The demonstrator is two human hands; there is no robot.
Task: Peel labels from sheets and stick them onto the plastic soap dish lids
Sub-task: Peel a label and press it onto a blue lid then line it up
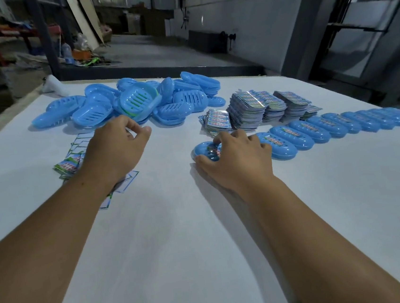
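My right hand (236,157) presses down on a blue soap dish lid (202,151), fingers over a colourful label on its top. This lid sits at the near end of a row of labelled blue lids (315,130) running to the right. My left hand (117,147) hovers above spent backing sheets (125,182) and a small pile of label sheets (68,166), fingers curled and empty, near a heap of unlabelled blue lids (137,102). Stacks of label sheets (251,109) stand behind my right hand.
The white table (166,241) ends at a far edge beyond the heap. A white crumpled bag (55,86) lies at the far left corner. Beyond are a concrete floor, grey walls and clutter on the left.
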